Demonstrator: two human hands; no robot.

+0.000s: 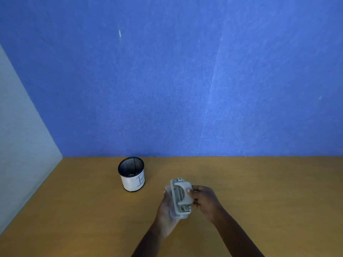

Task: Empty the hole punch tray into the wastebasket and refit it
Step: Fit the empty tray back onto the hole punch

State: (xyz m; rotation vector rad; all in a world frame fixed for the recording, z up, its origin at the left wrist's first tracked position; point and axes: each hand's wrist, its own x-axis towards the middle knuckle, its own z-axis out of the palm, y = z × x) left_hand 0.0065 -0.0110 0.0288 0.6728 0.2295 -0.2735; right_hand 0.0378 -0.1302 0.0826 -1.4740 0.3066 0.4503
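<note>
A grey hole punch (181,196) is held above a wooden table (259,191), low in the view and just right of centre, with both hands on it. Its long axis runs from about 11 o'clock at the far end to 5 o'clock at the near end, so it lies nearly straight away from the person, tipped a little to the left. The lever side faces up and to the right, and the small metal fittings show at both ends. Under it, along the left and near edges, a pale clear plastic tray (177,216) sticks out; whether it is fully seated on the base cannot be told. The left hand (166,210) is curled under the punch from the 7 o'clock side, cupping the tray and base, with fingertips just showing past the left edge. The right hand (204,200) comes in from 4 o'clock and is closed on the lever hump, thumb on top. At about 10 o'clock from the punch, apart from it, a small black mesh wastebasket (132,174) stands upright near the blue wall (185,80). A white paper label (132,182) wraps its lower part, with thin black hand-drawn lines that cannot be read as words. Some pale bits lie inside it.
</note>
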